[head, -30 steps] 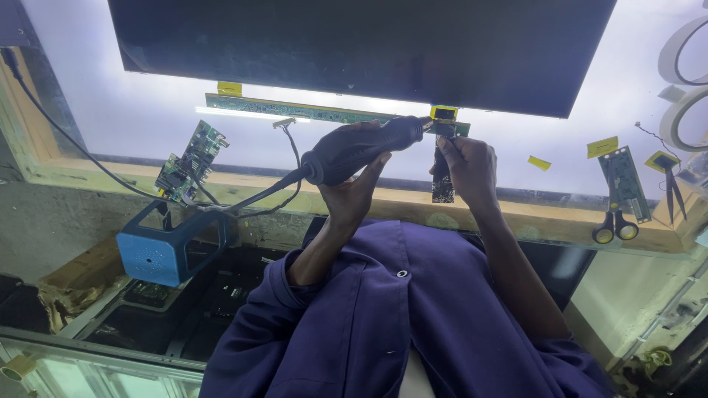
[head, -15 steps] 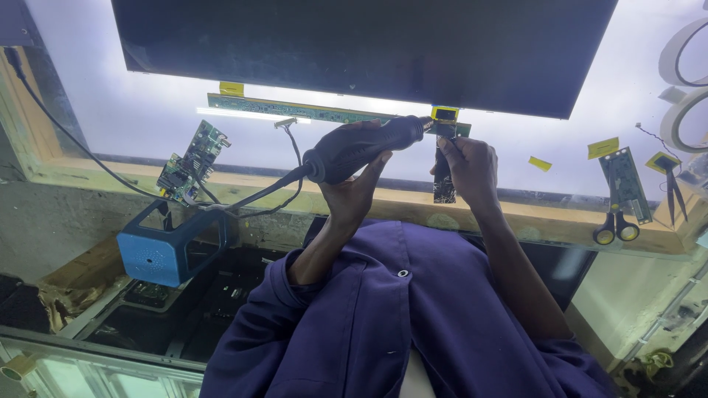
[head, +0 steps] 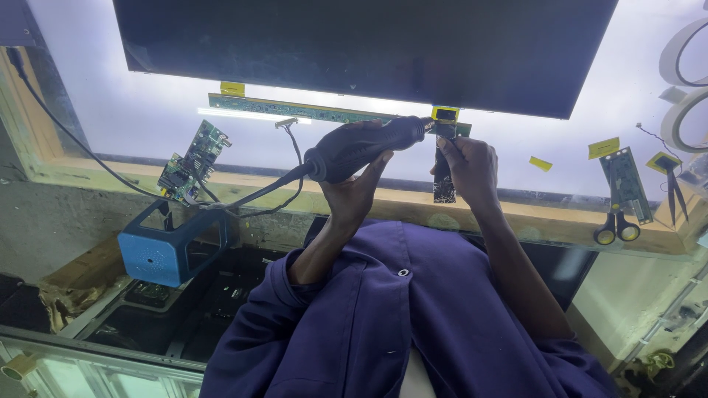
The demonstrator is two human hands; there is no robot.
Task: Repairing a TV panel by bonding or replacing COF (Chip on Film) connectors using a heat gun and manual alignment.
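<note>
My left hand grips a black corded hand tool. Its tip points right at a yellow tape tab on the end of a long narrow green strip board. That board lies along the lower edge of a large dark display panel. My right hand pinches a dark flex strip that hangs down from the strip board, just beside the tool tip. Both arms are in purple sleeves.
A lit white work surface has a wooden rim. A green circuit board and a blue box sit at left. At right are a small board, yellow-handled scissors, tweezers and tape rolls.
</note>
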